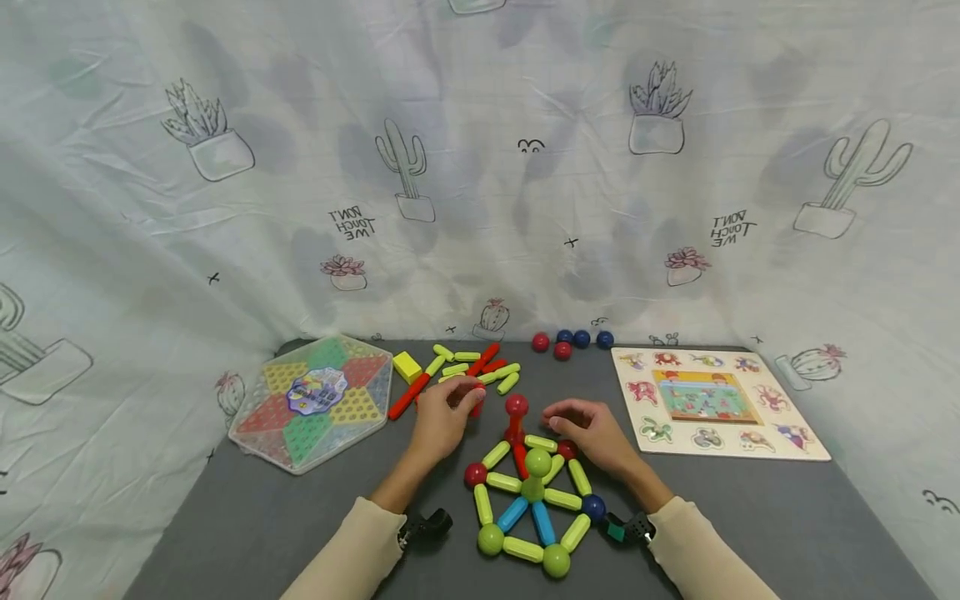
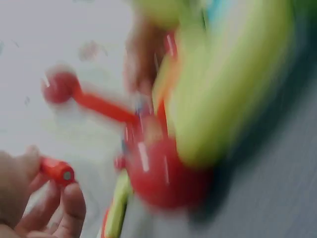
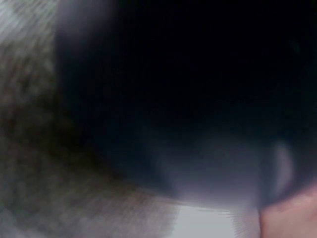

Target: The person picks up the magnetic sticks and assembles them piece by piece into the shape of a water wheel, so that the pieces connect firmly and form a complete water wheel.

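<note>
My left hand [image 1: 441, 423] pinches a short red magnetic rod [image 2: 58, 171] between thumb and fingers, to the left of a built frame. That frame has yellow-green rods [image 1: 522, 549], two blue rods [image 1: 543, 522] and balls at its corners. At its far side a red ball [image 1: 517, 405] tops an upright red rod. A green ball [image 1: 537, 462] rises over the frame's middle. My right hand [image 1: 597, 439], fingers loosely bent and holding nothing visible, hovers by a red corner ball [image 1: 567, 450]. Up close, a dark blue ball [image 3: 198, 99] fills most of the right wrist view.
Loose yellow-green and red rods [image 1: 408, 396] lie behind my left hand, near a yellow block [image 1: 407, 367]. Red and blue balls [image 1: 581, 338] sit along the back edge. A hexagonal game board [image 1: 352, 350] lies left, a picture puzzle board [image 1: 787, 446] right.
</note>
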The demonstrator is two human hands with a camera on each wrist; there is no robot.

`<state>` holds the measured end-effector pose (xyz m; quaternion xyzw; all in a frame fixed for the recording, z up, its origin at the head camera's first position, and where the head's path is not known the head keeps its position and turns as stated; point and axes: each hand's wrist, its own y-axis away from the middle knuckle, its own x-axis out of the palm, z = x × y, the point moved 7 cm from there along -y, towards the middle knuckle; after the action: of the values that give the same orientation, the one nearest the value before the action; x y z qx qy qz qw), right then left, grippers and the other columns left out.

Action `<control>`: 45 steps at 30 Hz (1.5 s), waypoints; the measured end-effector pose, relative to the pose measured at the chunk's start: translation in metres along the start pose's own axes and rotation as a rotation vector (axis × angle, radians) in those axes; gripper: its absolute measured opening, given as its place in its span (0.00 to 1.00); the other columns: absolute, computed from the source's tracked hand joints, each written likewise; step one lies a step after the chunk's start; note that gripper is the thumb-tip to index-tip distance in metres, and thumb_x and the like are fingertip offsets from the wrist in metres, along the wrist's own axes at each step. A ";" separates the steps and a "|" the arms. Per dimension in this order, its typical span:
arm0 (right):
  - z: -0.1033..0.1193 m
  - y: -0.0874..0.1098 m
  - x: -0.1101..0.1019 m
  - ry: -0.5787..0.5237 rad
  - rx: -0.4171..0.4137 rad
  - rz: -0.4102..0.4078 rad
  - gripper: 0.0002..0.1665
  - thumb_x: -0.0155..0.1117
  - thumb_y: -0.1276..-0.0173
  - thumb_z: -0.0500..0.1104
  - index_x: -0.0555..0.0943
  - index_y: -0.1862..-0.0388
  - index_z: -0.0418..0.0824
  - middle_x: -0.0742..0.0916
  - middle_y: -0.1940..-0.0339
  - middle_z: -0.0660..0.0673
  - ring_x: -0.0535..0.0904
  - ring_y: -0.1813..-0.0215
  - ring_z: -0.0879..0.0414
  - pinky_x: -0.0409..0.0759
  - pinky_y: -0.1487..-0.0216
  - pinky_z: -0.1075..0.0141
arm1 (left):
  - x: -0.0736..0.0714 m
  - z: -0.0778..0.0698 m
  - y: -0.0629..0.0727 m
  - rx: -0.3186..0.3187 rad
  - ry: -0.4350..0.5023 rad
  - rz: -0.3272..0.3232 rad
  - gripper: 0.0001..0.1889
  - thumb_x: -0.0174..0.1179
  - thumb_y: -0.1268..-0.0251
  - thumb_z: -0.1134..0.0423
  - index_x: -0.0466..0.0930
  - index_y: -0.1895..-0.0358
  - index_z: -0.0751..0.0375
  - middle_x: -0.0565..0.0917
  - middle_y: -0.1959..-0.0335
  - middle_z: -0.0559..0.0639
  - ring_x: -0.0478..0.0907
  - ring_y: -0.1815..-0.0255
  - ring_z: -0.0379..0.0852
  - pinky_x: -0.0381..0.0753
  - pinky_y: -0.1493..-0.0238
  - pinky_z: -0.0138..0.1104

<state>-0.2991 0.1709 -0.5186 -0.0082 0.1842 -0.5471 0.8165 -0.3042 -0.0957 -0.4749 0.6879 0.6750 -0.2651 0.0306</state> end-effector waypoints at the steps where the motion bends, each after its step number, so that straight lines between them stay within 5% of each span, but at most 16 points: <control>1: 0.000 0.000 0.000 -0.003 -0.003 0.000 0.13 0.65 0.16 0.38 0.88 0.41 0.32 0.92 0.46 0.31 0.91 0.47 0.53 0.90 0.49 0.67 | 0.000 -0.002 0.005 -0.064 0.103 0.013 0.13 0.71 0.23 0.59 0.91 0.43 0.62 0.92 0.61 0.51 0.88 0.65 0.45 0.90 0.57 0.42; 6: 0.003 -0.001 -0.001 -0.007 -0.004 -0.002 0.13 0.65 0.17 0.37 0.88 0.42 0.32 0.92 0.46 0.30 0.92 0.48 0.55 0.90 0.48 0.67 | 0.011 -0.012 0.035 -0.355 0.521 0.141 0.21 0.69 0.21 0.60 0.84 0.34 0.71 0.92 0.55 0.56 0.89 0.64 0.45 0.92 0.50 0.41; 13: 0.002 -0.001 0.000 -0.008 0.013 -0.012 0.13 0.65 0.17 0.38 0.88 0.42 0.32 0.92 0.46 0.31 0.91 0.49 0.59 0.90 0.48 0.67 | 0.043 -0.036 0.060 -0.529 0.809 0.252 0.26 0.68 0.20 0.63 0.75 0.27 0.75 0.90 0.42 0.61 0.91 0.53 0.43 0.90 0.44 0.35; 23: 0.000 -0.001 0.001 -0.013 0.032 -0.007 0.14 0.65 0.17 0.39 0.88 0.41 0.32 0.91 0.44 0.31 0.91 0.48 0.58 0.90 0.47 0.66 | 0.063 -0.040 0.064 -0.634 0.775 0.262 0.21 0.67 0.19 0.54 0.85 0.36 0.67 0.90 0.56 0.48 0.85 0.58 0.40 0.87 0.49 0.33; 35: 0.001 -0.001 0.000 0.005 0.033 0.003 0.14 0.65 0.16 0.39 0.88 0.41 0.32 0.92 0.45 0.32 0.91 0.49 0.58 0.89 0.47 0.67 | 0.069 -0.037 0.066 -0.623 0.825 0.253 0.20 0.63 0.16 0.54 0.85 0.39 0.69 0.89 0.57 0.49 0.84 0.57 0.42 0.85 0.49 0.34; 38: 0.001 -0.001 0.000 0.008 0.016 0.006 0.13 0.65 0.17 0.38 0.88 0.41 0.32 0.92 0.46 0.32 0.91 0.49 0.58 0.90 0.48 0.66 | 0.065 -0.036 0.064 -0.593 0.773 0.249 0.19 0.63 0.16 0.53 0.87 0.43 0.69 0.89 0.59 0.48 0.85 0.60 0.41 0.87 0.51 0.32; 40: 0.001 -0.001 0.000 0.007 0.002 0.008 0.13 0.66 0.17 0.38 0.88 0.42 0.32 0.92 0.46 0.32 0.91 0.50 0.57 0.90 0.48 0.66 | 0.056 -0.034 0.061 -0.520 0.640 0.246 0.18 0.63 0.16 0.54 0.89 0.45 0.68 0.90 0.61 0.50 0.86 0.62 0.41 0.88 0.55 0.32; 45: 0.001 0.000 0.003 0.042 -0.016 0.045 0.13 0.67 0.18 0.38 0.88 0.41 0.35 0.92 0.45 0.35 0.90 0.53 0.58 0.88 0.50 0.67 | 0.022 -0.039 0.052 -0.160 -0.106 0.327 0.08 0.66 0.24 0.62 0.92 0.51 0.59 0.91 0.61 0.50 0.84 0.64 0.44 0.84 0.63 0.35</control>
<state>-0.2975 0.1681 -0.5190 0.0011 0.2058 -0.5271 0.8245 -0.2434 -0.0642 -0.4665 0.7688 0.5707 -0.2379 0.1632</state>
